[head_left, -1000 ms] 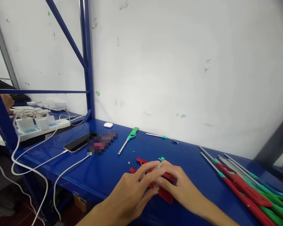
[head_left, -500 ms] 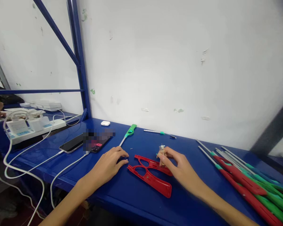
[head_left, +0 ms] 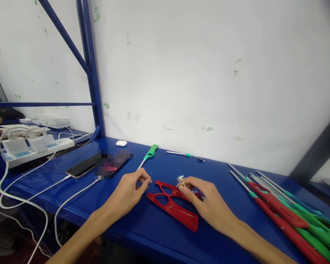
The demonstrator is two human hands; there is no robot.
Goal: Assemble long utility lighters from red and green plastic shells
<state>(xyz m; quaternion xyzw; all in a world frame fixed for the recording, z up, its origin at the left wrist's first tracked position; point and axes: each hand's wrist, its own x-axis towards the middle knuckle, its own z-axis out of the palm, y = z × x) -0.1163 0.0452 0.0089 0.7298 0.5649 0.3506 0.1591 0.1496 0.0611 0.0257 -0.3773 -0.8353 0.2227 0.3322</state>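
Two red shell halves (head_left: 178,212) are laid out on the blue tabletop (head_left: 165,236), between the hands. The near half is fully exposed, with its inner side turned up. The far half (head_left: 178,194) is partly covered by the right hand (head_left: 205,194).

Right hand: a small clear part (head_left: 180,179) is pinched between thumb and index finger, held over the far half. A white top is seen on it; the rest is masked by the fingers.

Left hand (head_left: 130,190): thumb and index tips are brought together, just beside the left ends of the halves. Whether anything tiny is gripped there can't be told.

A small pin (head_left: 151,173) is seen on the table just beyond the left fingertips. Behind that hand a green lighter (head_left: 153,149) is laid, the lower end of its tube hidden. A loose metal tube (head_left: 177,153) with a teal collar is placed near the wall.

Far right: long-tubed lighters (head_left: 275,214) in red and green are piled. Left side: two phones (head_left: 81,167) are plugged into white cables, near a white case (head_left: 121,143).
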